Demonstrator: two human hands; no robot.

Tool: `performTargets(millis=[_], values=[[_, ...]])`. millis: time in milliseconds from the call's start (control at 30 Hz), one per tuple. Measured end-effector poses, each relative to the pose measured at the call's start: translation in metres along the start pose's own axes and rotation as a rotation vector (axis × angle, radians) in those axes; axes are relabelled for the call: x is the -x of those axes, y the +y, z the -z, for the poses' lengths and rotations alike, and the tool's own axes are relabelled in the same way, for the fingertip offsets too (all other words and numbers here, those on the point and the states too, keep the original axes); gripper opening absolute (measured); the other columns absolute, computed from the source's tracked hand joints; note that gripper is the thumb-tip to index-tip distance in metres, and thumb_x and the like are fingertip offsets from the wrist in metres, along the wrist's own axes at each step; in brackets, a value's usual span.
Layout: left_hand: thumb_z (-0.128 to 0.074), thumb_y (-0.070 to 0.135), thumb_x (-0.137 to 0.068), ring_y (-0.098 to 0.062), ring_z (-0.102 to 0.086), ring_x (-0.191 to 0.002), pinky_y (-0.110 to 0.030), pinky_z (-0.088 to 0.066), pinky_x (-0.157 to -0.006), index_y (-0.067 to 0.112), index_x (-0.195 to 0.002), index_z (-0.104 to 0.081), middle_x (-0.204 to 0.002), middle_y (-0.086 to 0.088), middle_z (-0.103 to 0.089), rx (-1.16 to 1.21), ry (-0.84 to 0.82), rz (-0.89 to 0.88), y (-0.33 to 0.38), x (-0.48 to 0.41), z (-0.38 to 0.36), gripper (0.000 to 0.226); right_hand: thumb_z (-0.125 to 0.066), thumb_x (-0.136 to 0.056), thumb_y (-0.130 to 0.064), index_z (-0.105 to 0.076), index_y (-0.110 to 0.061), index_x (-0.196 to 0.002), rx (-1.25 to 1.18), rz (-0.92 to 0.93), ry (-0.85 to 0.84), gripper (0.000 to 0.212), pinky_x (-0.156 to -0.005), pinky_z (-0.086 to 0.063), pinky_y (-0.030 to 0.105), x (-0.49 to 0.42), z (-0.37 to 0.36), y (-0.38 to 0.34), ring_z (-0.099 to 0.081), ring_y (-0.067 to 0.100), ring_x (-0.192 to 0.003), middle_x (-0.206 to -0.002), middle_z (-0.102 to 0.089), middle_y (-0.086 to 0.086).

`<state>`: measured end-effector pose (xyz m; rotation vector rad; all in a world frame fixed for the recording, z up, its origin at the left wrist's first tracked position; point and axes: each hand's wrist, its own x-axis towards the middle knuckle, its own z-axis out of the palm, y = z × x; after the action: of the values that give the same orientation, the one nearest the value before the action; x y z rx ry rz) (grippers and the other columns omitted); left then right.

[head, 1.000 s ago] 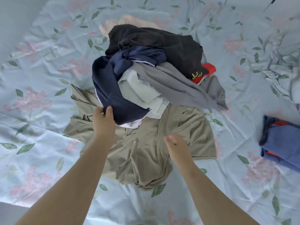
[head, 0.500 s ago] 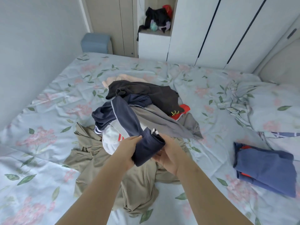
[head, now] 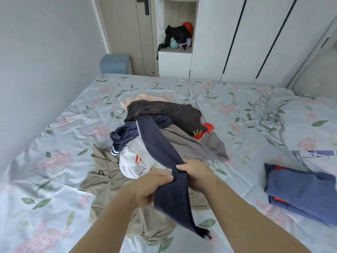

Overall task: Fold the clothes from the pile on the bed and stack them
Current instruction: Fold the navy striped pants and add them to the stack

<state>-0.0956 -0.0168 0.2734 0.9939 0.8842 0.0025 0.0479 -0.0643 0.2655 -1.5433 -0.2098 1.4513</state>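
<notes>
At the far left a blue stool (head: pixel 115 63) stands beyond the bed (head: pixel 54 125), its base hidden by the mattress edge. A khaki garment (head: pixel 107 181) lies spread on the floral sheet, with much of it buried under the pile (head: pixel 189 143) and the person's forearms. The left hand (head: pixel 151 187) grips a navy garment (head: pixel 160 148) with curled fingers, its palm side covered by cloth. The garment runs up from the hands into the pile. Its far end is lost beneath a black garment (head: pixel 164 110), and its loose end hangs blurred below the hands. The right hand (head: pixel 195 172) clasps the same cloth just beside the left, fingers over the top; its thumb cannot be made out. Well apart to the right lies a folded blue stack (head: pixel 300 192), clipped by the frame edge.
</notes>
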Motion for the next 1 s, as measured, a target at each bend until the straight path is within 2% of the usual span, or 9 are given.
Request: performTargets(millis=[167, 300, 400, 467, 567, 667, 767, 867, 1000], values=[[-0.049, 0.036, -0.097, -0.021, -0.057, -0.088, -0.033, -0.049, -0.07, 0.009, -0.115, -0.058, -0.104, -0.008, -0.057, 0.099, 0.485, -0.015, 0.006, -0.022, 0.018, 0.033, -0.05, -0.09, 0.002, -0.068, -0.009, -0.105, 0.225, 0.242, -0.007, 0.026, -0.078, -0.052, 0.035, 0.009, -0.002, -0.014, -0.063, 0.024, -0.078, -0.087, -0.068, 0.013], [-0.054, 0.05, -0.091, -0.032, -0.062, -0.098, -0.041, -0.05, -0.077, 0.006, -0.12, -0.053, -0.113, -0.016, -0.063, 0.636, 0.374, -0.013, 0.024, -0.054, 0.022, 0.053, -0.053, -0.088, 0.004, -0.073, -0.015, -0.094, 0.457, 0.333, -0.387, 0.028, -0.076, -0.051, 0.026, 0.036, 0.011, -0.022, -0.065, 0.013, -0.079, -0.087, -0.072, 0.007], [-0.063, 0.038, -0.087, -0.027, -0.062, -0.082, -0.035, -0.05, -0.066, 0.004, -0.118, -0.059, -0.101, -0.012, -0.066, 0.589, 0.507, -0.043, 0.041, -0.072, 0.023, 0.046, -0.057, -0.083, 0.002, -0.072, -0.017, -0.093, 0.593, 0.217, -0.472, 0.027, -0.079, -0.05, 0.021, 0.039, 0.031, -0.023, -0.064, 0.008, -0.083, -0.086, -0.07, -0.003], [-0.059, 0.024, -0.091, -0.023, -0.057, -0.068, -0.031, -0.047, -0.06, 0.005, -0.112, -0.059, -0.081, -0.01, -0.061, 0.393, 0.556, -0.162, 0.051, -0.071, 0.013, 0.028, -0.058, -0.085, -0.007, -0.071, -0.012, -0.098, 0.435, 0.134, -0.355, 0.019, -0.084, -0.05, 0.026, 0.034, 0.042, -0.025, -0.062, 0.015, -0.09, -0.097, -0.069, 0.002], [-0.051, 0.012, -0.097, -0.013, -0.056, -0.056, -0.024, -0.044, -0.054, 0.008, -0.107, -0.057, -0.062, 0.0, -0.06, 0.112, 0.362, -0.339, 0.059, -0.046, -0.013, 0.013, -0.055, -0.094, -0.029, -0.064, -0.007, -0.114, 0.161, 0.04, 0.091, 0.031, -0.083, -0.05, 0.033, 0.016, 0.05, -0.028, -0.059, 0.022, -0.091, -0.111, -0.065, 0.009], [-0.052, 0.005, -0.094, -0.01, -0.065, -0.07, -0.021, -0.052, -0.065, 0.01, -0.099, -0.062, -0.077, 0.0, -0.07, -0.152, 0.035, -0.311, 0.059, -0.022, -0.027, 0.012, -0.046, -0.098, -0.039, -0.062, -0.009, -0.105, -0.054, -0.003, 0.052, 0.035, -0.063, -0.054, 0.031, 0.001, 0.04, -0.028, -0.066, 0.023, -0.077, -0.115, -0.063, 0.018], [-0.056, 0.011, -0.093, -0.015, -0.066, -0.087, -0.025, -0.052, -0.081, 0.016, -0.094, -0.066, -0.092, -0.001, -0.071, -0.368, -0.123, -0.201, 0.06, -0.013, -0.018, 0.011, -0.045, -0.099, -0.022, -0.062, 0.0, -0.105, -0.29, -0.009, 0.034, 0.028, -0.056, -0.055, 0.031, -0.008, 0.032, -0.034, -0.063, 0.026, -0.075, -0.098, -0.065, 0.02], [-0.049, 0.038, -0.096, -0.013, -0.06, -0.068, -0.025, -0.046, -0.068, 0.017, -0.076, -0.065, -0.075, 0.0, -0.065, -0.27, 0.04, -0.087, 0.062, -0.014, -0.008, 0.033, -0.043, -0.094, 0.0, -0.061, 0.003, -0.102, -0.13, 0.119, 0.172, 0.019, -0.074, -0.05, 0.041, -0.013, 0.028, -0.042, -0.06, 0.033, -0.088, -0.096, -0.061, 0.022], [-0.044, 0.052, -0.094, -0.023, -0.063, -0.091, -0.034, -0.052, -0.074, 0.014, -0.112, -0.059, -0.105, -0.008, -0.063, -0.118, 0.419, -0.038, 0.051, -0.042, 0.001, 0.044, -0.051, -0.09, -0.002, -0.068, -0.021, -0.101, 0.137, 0.308, 0.082, 0.027, -0.098, -0.047, 0.044, -0.001, 0.017, -0.042, -0.059, 0.03, -0.108, -0.109, -0.067, 0.009]])
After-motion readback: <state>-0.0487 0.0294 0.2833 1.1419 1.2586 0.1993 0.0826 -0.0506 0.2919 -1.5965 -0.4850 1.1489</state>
